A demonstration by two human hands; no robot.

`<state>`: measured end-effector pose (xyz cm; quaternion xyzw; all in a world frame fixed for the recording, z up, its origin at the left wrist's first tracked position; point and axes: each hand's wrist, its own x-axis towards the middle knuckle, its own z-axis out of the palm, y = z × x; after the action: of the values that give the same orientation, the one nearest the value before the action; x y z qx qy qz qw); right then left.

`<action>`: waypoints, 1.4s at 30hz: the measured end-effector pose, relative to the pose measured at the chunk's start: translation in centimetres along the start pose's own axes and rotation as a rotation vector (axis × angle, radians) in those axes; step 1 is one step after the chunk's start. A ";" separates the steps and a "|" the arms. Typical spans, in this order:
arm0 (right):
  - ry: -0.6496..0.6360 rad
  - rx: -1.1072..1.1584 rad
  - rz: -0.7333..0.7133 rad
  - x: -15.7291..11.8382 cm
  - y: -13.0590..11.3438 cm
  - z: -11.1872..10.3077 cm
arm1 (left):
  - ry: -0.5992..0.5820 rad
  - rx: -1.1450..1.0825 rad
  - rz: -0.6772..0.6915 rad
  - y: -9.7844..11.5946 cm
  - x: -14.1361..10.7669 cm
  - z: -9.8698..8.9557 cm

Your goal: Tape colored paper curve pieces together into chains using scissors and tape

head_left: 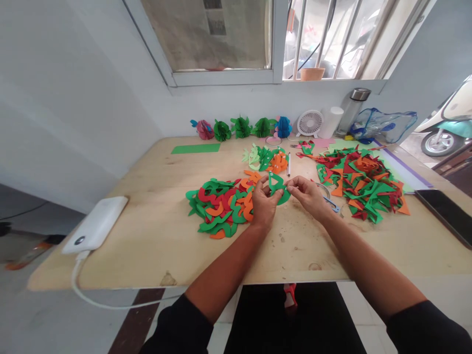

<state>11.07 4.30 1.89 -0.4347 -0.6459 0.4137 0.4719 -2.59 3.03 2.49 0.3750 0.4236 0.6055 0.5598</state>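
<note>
Wooden desk (158, 255) beneath both hands: left fingers (266, 186) and right fingers (294, 184) pinch a green paper cutout (279, 192) between them, a pile of red, orange and green cutouts (221, 209) just left of the fingers.

No legible text, labels, numbers, or signs

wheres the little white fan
In the head view, the white desk fan stands at the wooden table's back edge, between a blue paper ornament and a white cylinder.
</note>
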 end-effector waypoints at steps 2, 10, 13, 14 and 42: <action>0.006 0.017 0.006 0.0 0.0 0.1 | -0.011 -0.004 0.006 -0.1 0.0 0.0; 0.032 0.015 0.043 0.0 0.2 0.3 | 0.018 0.023 0.016 -0.1 -0.1 0.1; 0.059 0.011 0.053 0.0 0.3 0.6 | 0.013 0.024 0.021 -0.2 -0.1 0.1; 0.065 0.012 0.056 0.0 0.4 0.6 | 0.006 0.022 0.020 -0.2 -0.1 0.1; 0.050 0.153 0.134 -0.1 -0.1 0.5 | 0.036 0.052 0.032 -0.2 0.1 -0.1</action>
<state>10.61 4.07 1.89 -0.4499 -0.5700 0.4815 0.4908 -2.59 3.09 2.22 0.3851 0.4433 0.6097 0.5325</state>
